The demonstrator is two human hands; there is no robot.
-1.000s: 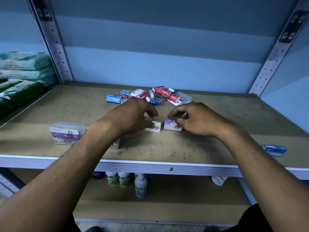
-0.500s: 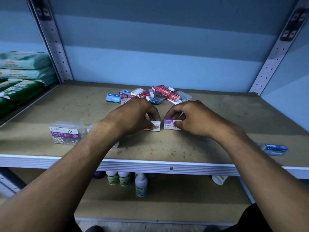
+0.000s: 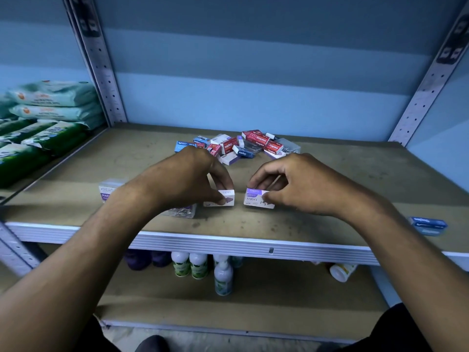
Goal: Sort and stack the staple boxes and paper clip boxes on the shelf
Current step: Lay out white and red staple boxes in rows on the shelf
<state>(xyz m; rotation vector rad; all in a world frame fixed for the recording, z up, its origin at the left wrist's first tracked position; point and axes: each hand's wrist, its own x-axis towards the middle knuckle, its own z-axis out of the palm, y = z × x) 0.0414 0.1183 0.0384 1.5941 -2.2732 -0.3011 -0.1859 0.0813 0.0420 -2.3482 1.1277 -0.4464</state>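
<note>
1. Work surface: the brown board shelf [image 3: 355, 179] has a ribbed white front lip running left to right. A perforated grey metal upright [image 3: 101, 72] stands at the rear left corner and another at the rear right.
2. Open room: bare board lies between the two hands and the rear pile, and across the right half of the shelf up to the blue wall.
3. Left hand [image 3: 187, 181]: fingers curled, thumb and fingertips pinching a small white-and-purple staple box [image 3: 227, 198] that rests on the board near the front lip. Its long axis runs roughly left to right; most of it is hidden under the hand.
4. Right hand [image 3: 299, 184]: fingers curled, pinching a second white-and-purple box printed "STAPLES" [image 3: 256, 199], just beside the first and apart from it. Its long axis also runs left to right, printed face tilted toward the camera.
5. Rear centre: a loose pile of red, blue and white staple boxes [image 3: 243, 146], lying at mixed angles.
6. Front left: a clear plastic paper clip box with a purple label [image 3: 109, 190], partly hidden by the left forearm; a second clear box of clips [image 3: 182, 212] lies below the left wrist.
7. Front right edge: a stack of blue staple boxes [image 3: 429, 224], well apart from the hands.
</note>
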